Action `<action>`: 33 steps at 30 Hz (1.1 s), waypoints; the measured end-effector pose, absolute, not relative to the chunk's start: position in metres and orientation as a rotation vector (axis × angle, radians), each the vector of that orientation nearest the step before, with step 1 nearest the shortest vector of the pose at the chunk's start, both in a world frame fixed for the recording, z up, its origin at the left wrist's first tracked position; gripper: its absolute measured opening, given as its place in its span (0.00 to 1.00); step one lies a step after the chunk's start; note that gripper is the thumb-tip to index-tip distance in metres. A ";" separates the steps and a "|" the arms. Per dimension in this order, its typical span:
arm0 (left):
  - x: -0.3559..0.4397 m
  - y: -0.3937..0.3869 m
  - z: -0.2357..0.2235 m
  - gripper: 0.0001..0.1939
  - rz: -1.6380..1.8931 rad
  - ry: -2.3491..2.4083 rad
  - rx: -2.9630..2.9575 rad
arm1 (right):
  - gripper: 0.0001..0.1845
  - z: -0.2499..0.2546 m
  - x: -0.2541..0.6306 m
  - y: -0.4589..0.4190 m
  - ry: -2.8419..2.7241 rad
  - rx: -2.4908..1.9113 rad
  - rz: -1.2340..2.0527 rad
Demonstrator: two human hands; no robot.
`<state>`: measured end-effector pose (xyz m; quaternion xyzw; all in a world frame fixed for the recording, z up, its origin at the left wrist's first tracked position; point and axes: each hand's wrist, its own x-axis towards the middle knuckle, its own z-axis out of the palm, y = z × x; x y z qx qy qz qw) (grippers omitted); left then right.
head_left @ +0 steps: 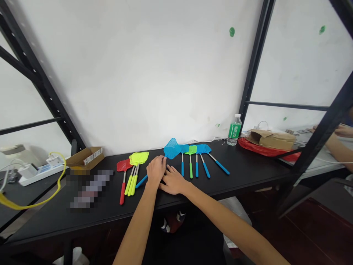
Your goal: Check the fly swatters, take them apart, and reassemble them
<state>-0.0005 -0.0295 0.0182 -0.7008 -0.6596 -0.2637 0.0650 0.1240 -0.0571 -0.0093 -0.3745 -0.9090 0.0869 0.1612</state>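
Observation:
My left hand [156,170] is closed around the shaft of a blue fly swatter [172,148]. Its mesh head points up and right toward the wall, and its blue handle shows left of the hand. Right beside it, my right hand [174,180] rests low on the black table with fingers stretched out, and nothing shows in it. To the left lie a red fly swatter [122,187] and several yellow-green fly swatters [139,158], heads overlapping. On the right, a green fly swatter [191,165] lies among several blue fly swatters [204,149], handles toward me.
The black table [248,165] runs along a white wall. A water bottle [234,130] stands at the back right, beside a rack post. An open cardboard box [85,158] sits back left, near a blurred-out item [92,189]. A yellow cable [59,180] loops at the far left.

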 end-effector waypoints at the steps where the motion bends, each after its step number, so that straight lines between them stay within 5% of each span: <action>1: 0.000 -0.030 0.019 0.20 -0.795 -1.974 -2.125 | 0.32 -0.010 0.124 -0.057 -2.597 -1.069 0.244; 25: 0.008 -0.039 0.026 0.23 -0.961 -1.863 -2.204 | 0.31 -0.007 0.124 -0.058 -2.586 -1.043 0.237; 33: 0.007 -0.032 0.020 0.16 -1.026 -1.683 -2.270 | 0.31 -0.009 0.124 -0.057 -2.576 -1.050 0.255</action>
